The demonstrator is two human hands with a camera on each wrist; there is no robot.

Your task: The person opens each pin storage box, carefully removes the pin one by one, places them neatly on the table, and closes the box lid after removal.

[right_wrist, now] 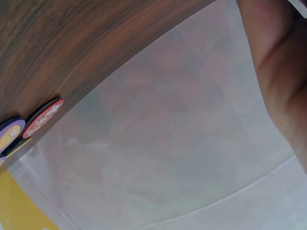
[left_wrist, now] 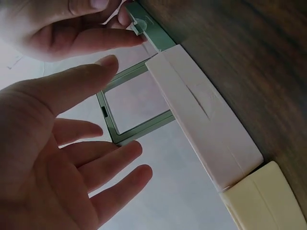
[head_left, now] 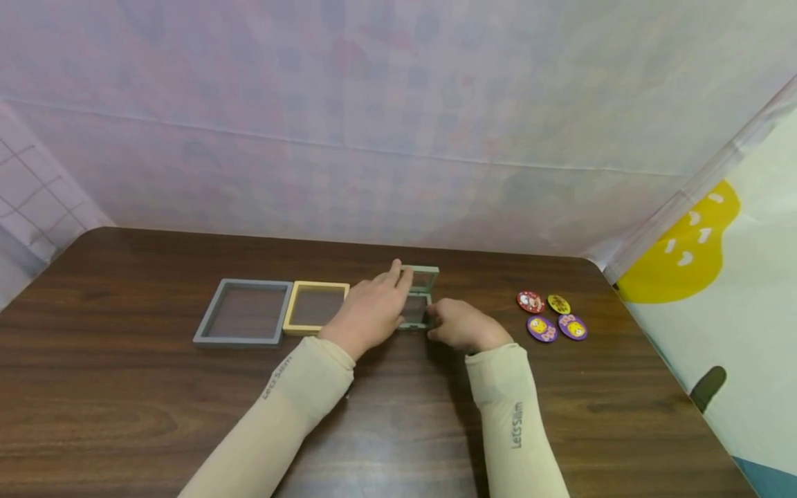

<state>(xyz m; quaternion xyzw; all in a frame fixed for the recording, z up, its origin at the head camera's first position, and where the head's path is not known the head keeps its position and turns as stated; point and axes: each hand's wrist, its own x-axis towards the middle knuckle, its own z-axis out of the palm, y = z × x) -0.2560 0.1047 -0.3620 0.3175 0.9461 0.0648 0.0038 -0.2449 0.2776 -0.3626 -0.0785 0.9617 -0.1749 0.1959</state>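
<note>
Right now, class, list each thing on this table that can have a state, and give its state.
Green frame case: open, lid raised.
Grey frame case: closed, lying flat.
Yellow frame case: closed, lying flat.
Left hand: fingers straight, touching the lid.
Right hand: grips the green case's base.

A green frame (head_left: 421, 278), yellow frame (head_left: 315, 307) and grey frame (head_left: 245, 312) lie on the dark brown wood-grain table (head_left: 124, 387), beside red, yellow and purple badges (head_left: 551, 316).

Left hand (left_wrist: 57, 158) open beside green frame (left_wrist: 139, 129)
</note>
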